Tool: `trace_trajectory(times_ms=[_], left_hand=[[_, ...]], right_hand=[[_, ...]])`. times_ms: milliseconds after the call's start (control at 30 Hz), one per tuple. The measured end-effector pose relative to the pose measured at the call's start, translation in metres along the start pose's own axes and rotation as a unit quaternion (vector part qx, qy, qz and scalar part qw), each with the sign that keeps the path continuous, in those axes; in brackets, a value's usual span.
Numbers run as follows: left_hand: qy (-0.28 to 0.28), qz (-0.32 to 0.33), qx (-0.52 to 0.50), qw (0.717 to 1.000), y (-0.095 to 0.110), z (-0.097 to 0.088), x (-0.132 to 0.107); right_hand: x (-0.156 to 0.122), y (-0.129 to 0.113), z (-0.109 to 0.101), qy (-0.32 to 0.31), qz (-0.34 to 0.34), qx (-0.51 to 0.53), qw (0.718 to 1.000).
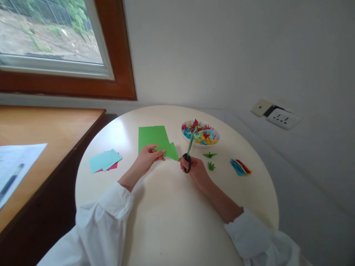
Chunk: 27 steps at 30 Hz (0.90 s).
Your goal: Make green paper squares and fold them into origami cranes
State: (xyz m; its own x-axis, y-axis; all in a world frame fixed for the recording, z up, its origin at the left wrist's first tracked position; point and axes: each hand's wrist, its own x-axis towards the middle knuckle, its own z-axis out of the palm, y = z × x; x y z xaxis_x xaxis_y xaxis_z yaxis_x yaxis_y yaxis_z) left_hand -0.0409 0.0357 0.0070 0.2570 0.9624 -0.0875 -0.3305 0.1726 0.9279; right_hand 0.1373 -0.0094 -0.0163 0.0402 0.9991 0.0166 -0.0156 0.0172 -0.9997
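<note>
My left hand (151, 157) pinches the near edge of a green sheet of paper (152, 136), thumb on top. The sheet has a notch on its right side, and a pointed green part sticks out toward my right hand. In my right hand (195, 168) is a pair of scissors (187, 161) with black handles, its blades pointing up and away from me, apart from the sheet. My right fingertips are at the tip of the green point; whether they grip it is hard to make out. Two small green folded paper cranes (211, 166) lie just right of the scissors.
A white bowl (203, 145) of colourful paper cranes stands at the back of the round white table (166, 229). Light blue and pink paper pieces (104, 160) lie left, folded coloured strips (240, 167) right. A wooden desk (69, 122) with a printed sheet (19, 159) and pen adjoins at left.
</note>
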Motion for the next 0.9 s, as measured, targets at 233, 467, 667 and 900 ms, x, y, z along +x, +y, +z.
trace_trajectory(times_ms=[233, 467, 667, 900], left_hand=[[-0.035, -0.011, 0.082, 0.996, -0.011, 0.003, -0.001], [-0.064, -0.038, 0.085, 0.994, -0.019, 0.012, -0.008], [-0.067, -0.033, 0.110, 0.991, -0.021, 0.014, -0.010], [0.044, 0.044, 0.045, 0.997, -0.008, 0.013, -0.011]], right_hand=[[-0.008, -0.008, 0.002, 0.030, 0.019, -0.009, 0.999], [-0.010, -0.011, 0.003, 0.054, 0.044, -0.015, 0.997], [-0.012, -0.012, 0.003, 0.023, 0.034, -0.039, 0.998], [-0.023, -0.012, -0.006, -0.104, -0.004, -0.113, 0.988]])
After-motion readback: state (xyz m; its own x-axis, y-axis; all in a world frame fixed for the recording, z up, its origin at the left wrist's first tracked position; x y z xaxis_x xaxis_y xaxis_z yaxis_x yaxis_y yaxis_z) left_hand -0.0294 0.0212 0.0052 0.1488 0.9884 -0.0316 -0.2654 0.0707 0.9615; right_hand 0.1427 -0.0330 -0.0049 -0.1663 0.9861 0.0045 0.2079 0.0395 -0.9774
